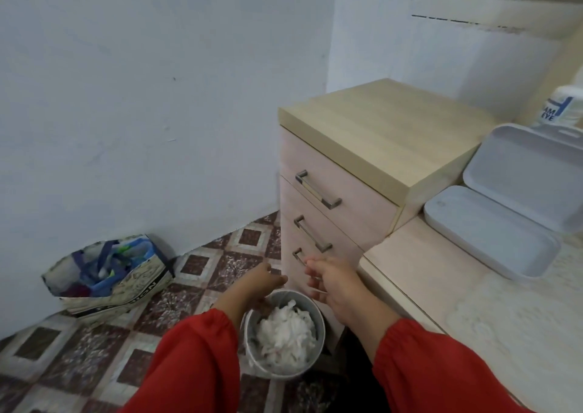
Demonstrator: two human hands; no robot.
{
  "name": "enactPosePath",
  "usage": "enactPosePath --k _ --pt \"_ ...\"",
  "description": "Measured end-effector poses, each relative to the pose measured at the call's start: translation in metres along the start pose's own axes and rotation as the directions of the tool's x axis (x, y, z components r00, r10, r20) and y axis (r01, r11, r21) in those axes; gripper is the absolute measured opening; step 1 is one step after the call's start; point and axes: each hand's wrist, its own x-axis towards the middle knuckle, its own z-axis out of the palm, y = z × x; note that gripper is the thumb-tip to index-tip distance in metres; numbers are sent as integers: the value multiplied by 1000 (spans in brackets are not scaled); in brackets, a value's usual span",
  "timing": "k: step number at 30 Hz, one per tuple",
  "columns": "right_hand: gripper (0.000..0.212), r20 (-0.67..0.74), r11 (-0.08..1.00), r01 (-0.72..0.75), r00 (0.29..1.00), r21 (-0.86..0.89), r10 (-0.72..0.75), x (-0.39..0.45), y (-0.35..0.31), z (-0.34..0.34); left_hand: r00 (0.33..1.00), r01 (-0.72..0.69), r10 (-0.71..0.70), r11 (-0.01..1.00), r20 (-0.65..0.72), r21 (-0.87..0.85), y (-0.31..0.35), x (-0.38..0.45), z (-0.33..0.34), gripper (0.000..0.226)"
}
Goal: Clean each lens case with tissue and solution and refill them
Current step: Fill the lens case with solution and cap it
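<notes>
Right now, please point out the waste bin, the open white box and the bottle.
waste bin (319,310): head view, on its metal rim.
open white box (492,239): head view, inside its base.
bottle (564,106): head view, on its label.

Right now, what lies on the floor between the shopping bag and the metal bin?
In the head view, only bare patterned floor tiles lie between the shopping bag and the metal bin; the left sleeve overlaps part of that stretch.
</notes>
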Motion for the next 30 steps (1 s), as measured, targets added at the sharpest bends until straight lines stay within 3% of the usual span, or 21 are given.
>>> enactPosePath --k 6,11,23,30 --pt "14 13 1000 9 1000 -13 -9 -7 -4 2 996 -91 91 995 20 39 21 -10 -2 50" --pt "14 64 997 79 995 -2 -79 -21 -15 -2 978 -209 206 974 41 92 44 -34 -3 27" --pt "15 87 941 258 956 218 -282 -67 -51 -44 877 -481 478 873 45 81 105 -100 -4 20" --pt "14 -42 887 363 930 286 -366 -94 -67 -99 803 -593 588 804 95 34 154 -125 43 18"
